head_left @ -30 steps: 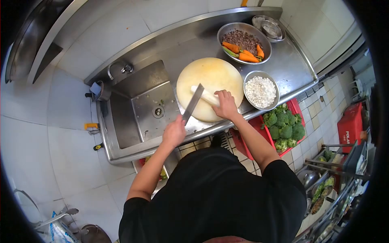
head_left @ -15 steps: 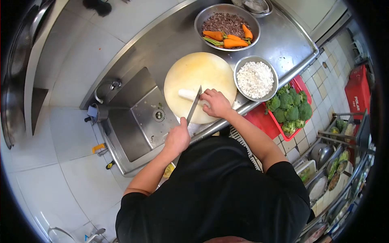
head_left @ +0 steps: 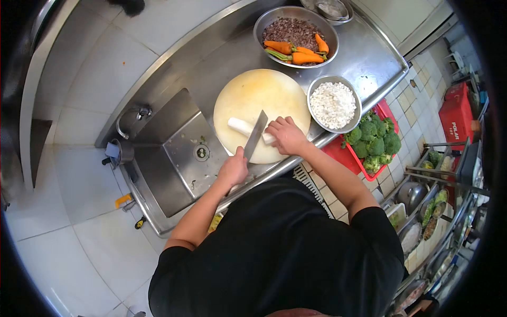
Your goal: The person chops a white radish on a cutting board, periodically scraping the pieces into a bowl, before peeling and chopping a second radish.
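Note:
My left hand [head_left: 234, 170] is closed round the handle of a kitchen knife [head_left: 256, 136] with a broad blade. The blade crosses a long, white, peeled vegetable [head_left: 241, 126] on a round cutting board [head_left: 264, 90]; whether it has cut through, I cannot tell. On the knife's right side, my right hand [head_left: 286, 136] has its fingers curled over the vegetable's near end and grips it. Close by on the right, a metal bowl [head_left: 350, 123] holds small white diced pieces [head_left: 331, 103].
Behind the board stands a larger metal bowl [head_left: 257, 37] with carrots [head_left: 308, 58] on reddish-brown chopped bits. A sink [head_left: 171, 145] with a faucet [head_left: 132, 117] lies left. Broccoli [head_left: 374, 140] fills a red basket [head_left: 390, 113] below the counter's right edge. Shelves with food containers are farther right.
The knife's broad side now shows more, and a longer piece of the white vegetable is visible under my right fingers. Both hands keep their hold. The view has shifted slightly.

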Motion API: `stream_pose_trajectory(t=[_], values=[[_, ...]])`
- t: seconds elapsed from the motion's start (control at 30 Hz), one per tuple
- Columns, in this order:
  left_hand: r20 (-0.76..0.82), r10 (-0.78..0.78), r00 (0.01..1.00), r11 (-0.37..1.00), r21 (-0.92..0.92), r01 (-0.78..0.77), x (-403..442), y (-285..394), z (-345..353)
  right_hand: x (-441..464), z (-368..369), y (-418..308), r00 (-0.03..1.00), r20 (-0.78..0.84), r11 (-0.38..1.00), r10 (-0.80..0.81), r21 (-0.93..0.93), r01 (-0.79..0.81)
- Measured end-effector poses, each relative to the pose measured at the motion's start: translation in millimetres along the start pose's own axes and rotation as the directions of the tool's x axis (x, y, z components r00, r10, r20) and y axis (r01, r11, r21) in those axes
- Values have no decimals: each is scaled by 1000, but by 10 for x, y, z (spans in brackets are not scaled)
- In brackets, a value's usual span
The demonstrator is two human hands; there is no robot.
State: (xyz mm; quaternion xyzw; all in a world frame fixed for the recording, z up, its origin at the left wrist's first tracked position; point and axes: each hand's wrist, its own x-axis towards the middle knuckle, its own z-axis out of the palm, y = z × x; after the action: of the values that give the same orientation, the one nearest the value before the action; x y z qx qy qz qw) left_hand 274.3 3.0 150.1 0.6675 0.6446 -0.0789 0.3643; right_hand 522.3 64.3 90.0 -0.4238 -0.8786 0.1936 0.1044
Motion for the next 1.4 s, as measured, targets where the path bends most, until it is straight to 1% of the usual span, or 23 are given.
stream_pose_trajectory(t=[0.03, 0.13, 0.17, 0.23, 0.27, 0.37, 0.47, 0.57, 0.67, 0.77, 0.97, 1.07, 1.17, 1.27, 1.37, 1.4], values=[[-16, 30, 999, 999, -18, -30, 69, -142, 35, 20, -37, 6, 993, 38, 993, -110, -40, 111], [-40, 98, 994, 994, -36, -99, 224, -298, 77, -30, 64, 54, 963, -143, 969, -227, -129, 209], [-48, 114, 992, 993, -37, -116, 243, -330, 62, -63, 89, 62, 968, -168, 982, -185, -68, 176], [-56, 84, 995, 995, -39, -86, 117, -206, -4, -182, 105, 17, 973, -212, 992, -94, 58, 109], [-59, 69, 996, 997, -41, -72, 70, -145, -6, -227, 122, 16, 971, -239, 979, -25, 189, 72], [-36, 70, 997, 997, 19, -69, 79, -224, 196, -333, 265, -50, 940, -336, 972, 65, 232, 16], [-17, 42, 999, 999, 25, -42, 14, -90, 91, -293, 355, -104, 904, -422, 986, 68, 165, 2], [-45, 67, 997, 997, 38, -65, -87, 146, -37, -235, 411, -133, 877, -466, 981, 113, 190, -26], [-70, 85, 994, 995, 57, -82, -73, 249, 2, -224, 447, -127, 873, -470, 983, 130, 175, -52], [-74, 93, 993, 994, 71, -88, -106, 310, -29, -232, 448, -96, 878, -464, 984, 118, 172, -41], [30, 82, 996, 984, 156, -86, -228, 336, -123, -225, 459, -18, 869, -489, 988, 81, 155, -5], [42, 76, 996, 990, 118, -81, -31, 415, -102, -217, 442, -24, 863, -499, 989, 76, 149, -1], [-30, 155, 987, 984, 91, -152, 402, 570, -66, -211, 427, -11, 875, -478, 986, 82, 168, 0], [22, 196, 980, 976, 95, -197, 452, 582, -201, -220, 449, 0, 880, -462, 977, 107, 211, -8], [107, 122, 987, 989, 75, -131, 135, 543, -355, -221, 462, 9, 878, -470, 987, 94, 159, -20], [92, 119, 989, 988, 91, -127, 196, 508, -245, -210, 449, 22, 877, -470, 987, 95, 162, -20]])
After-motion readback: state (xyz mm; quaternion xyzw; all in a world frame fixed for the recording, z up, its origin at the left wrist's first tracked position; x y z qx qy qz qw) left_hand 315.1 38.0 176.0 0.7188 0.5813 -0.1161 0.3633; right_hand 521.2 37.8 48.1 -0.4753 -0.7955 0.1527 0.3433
